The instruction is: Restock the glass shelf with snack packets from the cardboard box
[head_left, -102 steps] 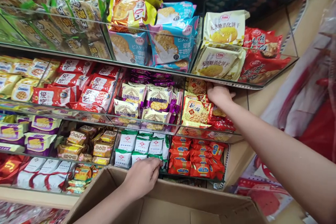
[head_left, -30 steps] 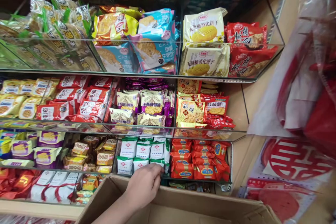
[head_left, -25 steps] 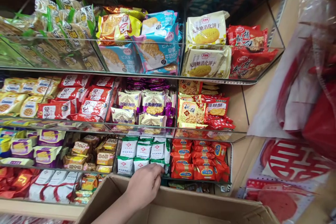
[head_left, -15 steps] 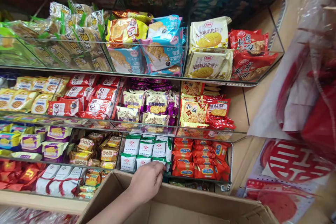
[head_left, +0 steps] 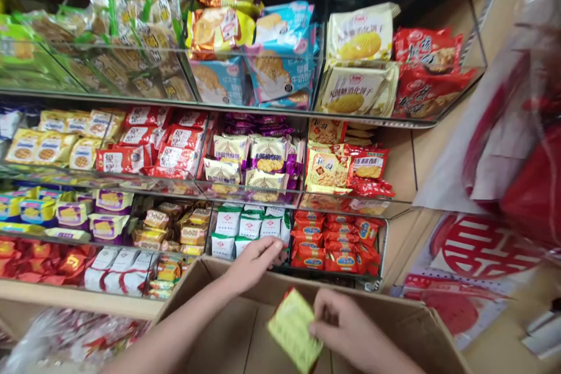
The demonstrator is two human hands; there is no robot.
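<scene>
My left hand is at the front of the lower shelf, over the box's back edge, beside white packets with green ends. Its fingers are pressed together, and whatever may be between them is hidden. A yellow-green packet with a red edge is pinched in my right hand, above the inside of an open cardboard box.
Orange-red packets lie right of the white ones. Clear-fronted shelves of biscuit packets rise above. Red decorations hang at the right. Plastic-wrapped goods lie at the lower left.
My right hand has come into view with the yellow-green packet. My left hand has shifted slightly right and up in the picture. The shelves sit higher in view.
</scene>
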